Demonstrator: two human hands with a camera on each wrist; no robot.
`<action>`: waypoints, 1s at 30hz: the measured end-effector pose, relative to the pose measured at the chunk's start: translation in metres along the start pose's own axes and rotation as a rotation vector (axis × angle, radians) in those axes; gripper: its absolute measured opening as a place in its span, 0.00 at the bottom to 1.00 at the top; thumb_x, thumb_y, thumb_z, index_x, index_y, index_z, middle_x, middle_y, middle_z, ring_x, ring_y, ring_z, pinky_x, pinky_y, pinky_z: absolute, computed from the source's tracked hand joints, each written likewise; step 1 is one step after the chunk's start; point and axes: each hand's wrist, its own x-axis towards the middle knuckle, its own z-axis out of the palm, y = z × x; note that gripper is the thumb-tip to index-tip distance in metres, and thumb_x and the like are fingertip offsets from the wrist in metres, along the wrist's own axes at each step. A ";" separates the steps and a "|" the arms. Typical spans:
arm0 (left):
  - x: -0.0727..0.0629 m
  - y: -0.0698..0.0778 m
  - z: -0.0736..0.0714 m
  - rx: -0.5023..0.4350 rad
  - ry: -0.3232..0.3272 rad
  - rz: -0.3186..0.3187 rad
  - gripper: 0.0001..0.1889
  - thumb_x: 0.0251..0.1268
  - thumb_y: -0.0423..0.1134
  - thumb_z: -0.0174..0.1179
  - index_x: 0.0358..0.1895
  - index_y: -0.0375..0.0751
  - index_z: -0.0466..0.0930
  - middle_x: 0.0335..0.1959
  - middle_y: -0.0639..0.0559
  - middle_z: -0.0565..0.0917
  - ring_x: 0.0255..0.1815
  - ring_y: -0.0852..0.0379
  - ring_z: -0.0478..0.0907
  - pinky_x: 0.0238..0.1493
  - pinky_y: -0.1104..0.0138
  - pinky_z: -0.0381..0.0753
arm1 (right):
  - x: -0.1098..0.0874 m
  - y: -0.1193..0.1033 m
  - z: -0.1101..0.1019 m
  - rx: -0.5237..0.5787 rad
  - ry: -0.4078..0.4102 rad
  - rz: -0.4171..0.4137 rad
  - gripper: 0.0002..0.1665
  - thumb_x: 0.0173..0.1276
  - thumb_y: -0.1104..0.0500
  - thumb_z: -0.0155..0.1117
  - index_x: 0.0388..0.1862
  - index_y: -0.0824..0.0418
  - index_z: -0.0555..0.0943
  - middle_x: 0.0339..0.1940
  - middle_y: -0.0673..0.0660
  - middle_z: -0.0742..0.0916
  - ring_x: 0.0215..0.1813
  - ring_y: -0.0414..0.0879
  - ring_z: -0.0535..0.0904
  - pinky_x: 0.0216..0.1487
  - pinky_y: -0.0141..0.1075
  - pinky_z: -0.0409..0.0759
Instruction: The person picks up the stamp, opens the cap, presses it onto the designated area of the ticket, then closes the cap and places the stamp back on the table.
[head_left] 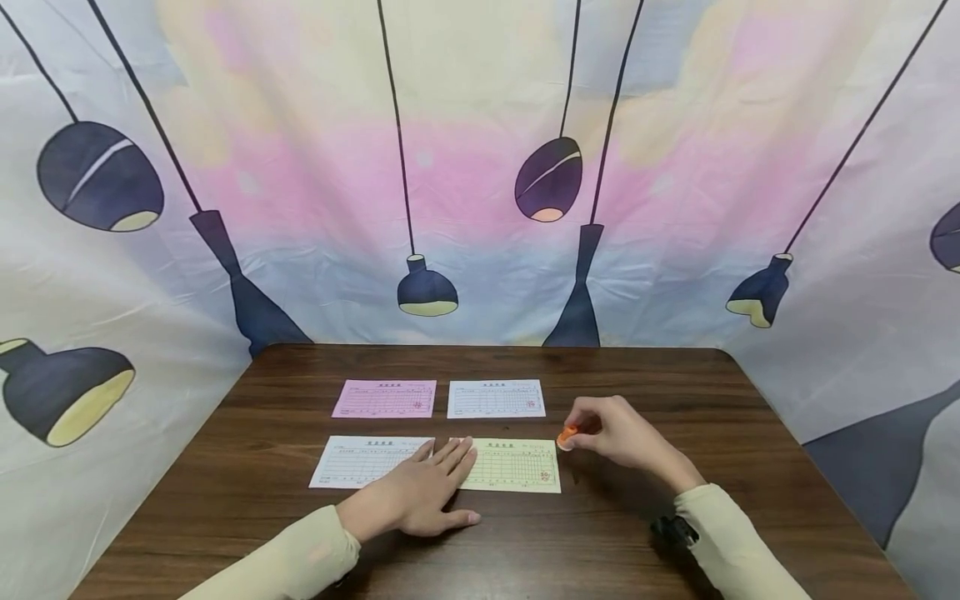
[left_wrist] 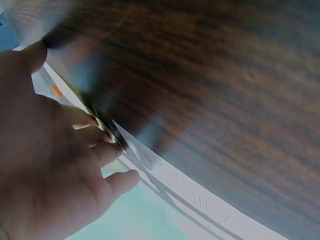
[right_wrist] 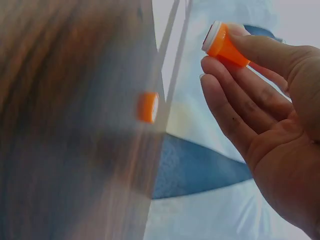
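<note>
My left hand point(head_left: 427, 493) lies flat with spread fingers, its fingertips over the left edge of a yellow form slip point(head_left: 510, 467) and covering the right part of a white form slip point(head_left: 360, 461). A red stamp mark shows at the yellow slip's lower right. Between thumb and fingers, my right hand point(head_left: 618, 433) pinches a small orange stamp point(right_wrist: 230, 47) just beyond the yellow slip's right edge. The stamp's white-rimmed face with a red surface is turned away from the palm in the right wrist view.
Behind these lie a pink slip point(head_left: 384, 399) and another white slip point(head_left: 495, 399), both with red marks. The dark wooden table point(head_left: 637, 375) ends at a hanging cloth point(head_left: 480, 192) printed with lamps. A blurred orange shape point(right_wrist: 148, 107) shows against the table surface.
</note>
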 end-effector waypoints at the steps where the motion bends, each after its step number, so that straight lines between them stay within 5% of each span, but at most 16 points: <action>1: 0.000 0.000 -0.001 0.008 0.003 0.002 0.51 0.74 0.76 0.44 0.86 0.43 0.50 0.89 0.46 0.49 0.89 0.47 0.50 0.88 0.43 0.51 | -0.001 0.002 -0.003 -0.005 0.018 0.002 0.08 0.64 0.58 0.80 0.37 0.49 0.86 0.35 0.42 0.92 0.36 0.31 0.85 0.37 0.29 0.84; 11: 0.000 0.001 -0.007 0.036 0.041 0.028 0.48 0.75 0.75 0.46 0.85 0.43 0.57 0.87 0.43 0.57 0.87 0.45 0.57 0.87 0.42 0.54 | -0.012 0.017 -0.036 -0.038 0.148 0.087 0.08 0.66 0.58 0.79 0.38 0.48 0.87 0.37 0.45 0.92 0.38 0.35 0.86 0.41 0.31 0.87; 21: 0.014 0.004 -0.026 0.063 0.169 0.037 0.41 0.79 0.68 0.49 0.81 0.43 0.65 0.82 0.43 0.69 0.83 0.44 0.66 0.84 0.44 0.63 | -0.026 0.035 -0.063 -0.092 0.245 0.131 0.09 0.65 0.58 0.79 0.42 0.51 0.88 0.39 0.51 0.92 0.38 0.35 0.87 0.40 0.30 0.87; 30: 0.034 0.008 -0.046 -0.002 0.315 0.062 0.30 0.80 0.60 0.54 0.71 0.42 0.78 0.64 0.47 0.87 0.57 0.48 0.89 0.56 0.54 0.90 | -0.037 0.045 -0.083 -0.108 0.304 0.186 0.09 0.67 0.52 0.79 0.43 0.50 0.88 0.39 0.52 0.93 0.38 0.38 0.89 0.39 0.30 0.86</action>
